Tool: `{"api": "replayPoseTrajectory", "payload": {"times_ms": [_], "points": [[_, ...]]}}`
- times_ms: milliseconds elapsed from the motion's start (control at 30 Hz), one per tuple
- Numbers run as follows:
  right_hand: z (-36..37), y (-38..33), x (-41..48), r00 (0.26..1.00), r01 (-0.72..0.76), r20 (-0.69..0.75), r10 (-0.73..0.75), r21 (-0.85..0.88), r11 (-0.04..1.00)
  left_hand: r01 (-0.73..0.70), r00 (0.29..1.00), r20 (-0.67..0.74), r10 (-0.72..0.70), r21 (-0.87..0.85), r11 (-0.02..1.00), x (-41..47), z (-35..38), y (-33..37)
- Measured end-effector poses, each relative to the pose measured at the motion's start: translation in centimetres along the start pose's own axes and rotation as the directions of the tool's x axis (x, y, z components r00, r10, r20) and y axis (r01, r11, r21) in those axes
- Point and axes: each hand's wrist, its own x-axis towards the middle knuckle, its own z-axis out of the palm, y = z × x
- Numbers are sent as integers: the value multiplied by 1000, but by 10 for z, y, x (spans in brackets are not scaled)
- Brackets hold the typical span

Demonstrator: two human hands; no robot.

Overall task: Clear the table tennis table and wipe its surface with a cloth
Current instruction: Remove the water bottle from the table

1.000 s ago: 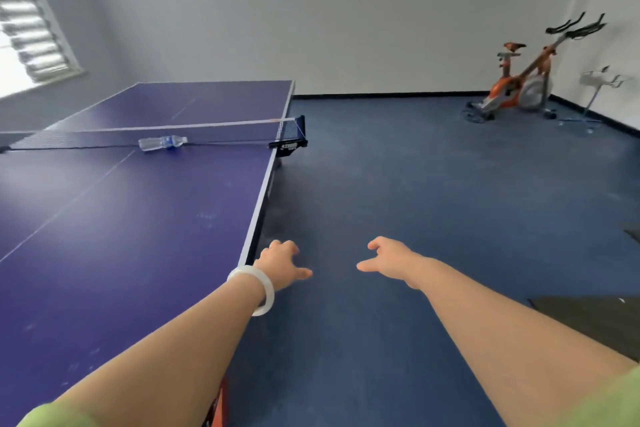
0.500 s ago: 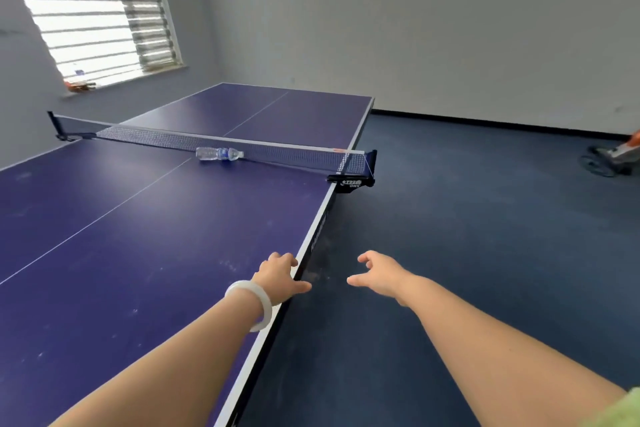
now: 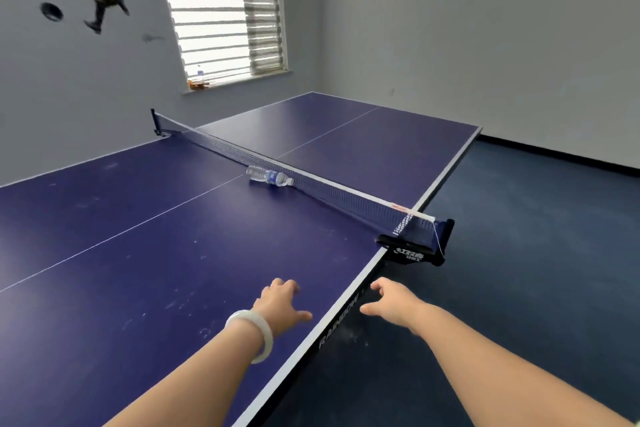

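The blue table tennis table (image 3: 145, 274) fills the left and middle of the head view. A clear plastic water bottle (image 3: 269, 176) lies on its side on the near half, against the net (image 3: 311, 180). My left hand (image 3: 281, 304), with a white bangle on the wrist, hovers over the table near its right edge, fingers loosely spread and holding nothing. My right hand (image 3: 393, 300) is just past that edge, over the floor, also relaxed and empty. No cloth is in view.
The net's black clamp (image 3: 417, 246) juts out past the table's right edge ahead of my right hand. Dark blue floor (image 3: 536, 270) runs along the right. A window with blinds (image 3: 221, 10) is in the far wall, small items on its sill.
The view has swung left and closer to the net, so the bottle appears nearer. My left hand now lies over the table surface rather than at its edge. Both hands stay empty.
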Motion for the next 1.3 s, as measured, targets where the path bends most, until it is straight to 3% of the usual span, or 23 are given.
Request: {"api": "replayPoseTrajectory", "payload": {"times_ms": [267,633,833,1133,1300], "points": [[-31,-27,142,984,124,136,-116,-51,991,181,983,-14,-182,-55,982,91,-10,1],[-58,-72,331,976,80,211,-60,-90,993,211,977,-6,-213,-132,969,293,-57,-20],[-55,-98,410,954,77,294,-55,-64,995,293,955,10,-295,-156,943,356,-71,-37],[-45,-152,524,905,223,392,-165,-107,969,508,847,-31,-531,-254,823,411,-70,-78],[-26,-193,583,899,321,340,-274,-87,943,555,789,-125,-601,-272,786,440,-61,-102]]}}
